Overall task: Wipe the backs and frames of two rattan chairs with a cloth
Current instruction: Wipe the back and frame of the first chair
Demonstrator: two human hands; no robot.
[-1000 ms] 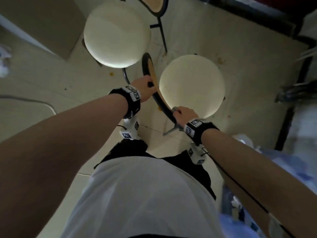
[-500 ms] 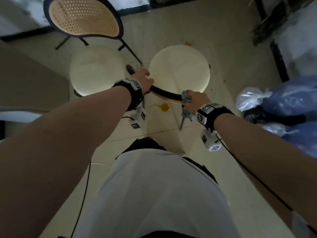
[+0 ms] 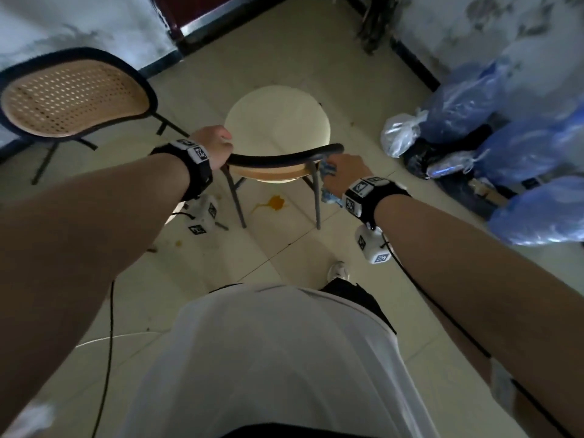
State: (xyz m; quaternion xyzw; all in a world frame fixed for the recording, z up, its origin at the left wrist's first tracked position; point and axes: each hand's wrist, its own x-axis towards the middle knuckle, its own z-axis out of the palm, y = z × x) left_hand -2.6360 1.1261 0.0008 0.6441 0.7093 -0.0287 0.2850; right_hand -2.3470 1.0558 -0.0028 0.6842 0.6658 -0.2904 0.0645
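- The near chair (image 3: pixel 278 131) stands at the centre of the frame, its round cream seat facing away and its dark curved back rail (image 3: pixel 284 158) running across between the two hands.
- The cloth (image 3: pixel 328 181), blue and crumpled, sits just right of centre, pressed against the right end of the rail where the rear leg meets it; part of it hangs below the hand.
- The right hand (image 3: pixel 346 172) has its fingers curled round the cloth, bunching it so it wraps the frame; this looks like a grip meant for rubbing along the rail or down the leg.
- The left hand (image 3: pixel 213 150) is closed round the left end of the rail, most likely bracing the light chair so it does not slide or tip under the wiping pressure.
- The second chair (image 3: pixel 76 96) is at the upper left, well apart, its woven rattan back turned toward the camera; neither hand touches it.
- On the tiled floor (image 3: pixel 284 248) under the near chair lies an orange stain (image 3: pixel 271 203).
- Blue plastic bags (image 3: pixel 521 137) are piled along the right edge, close enough that the chair has little room to shift that way.
- Judging by this, wiping is under way on the near chair's frame.
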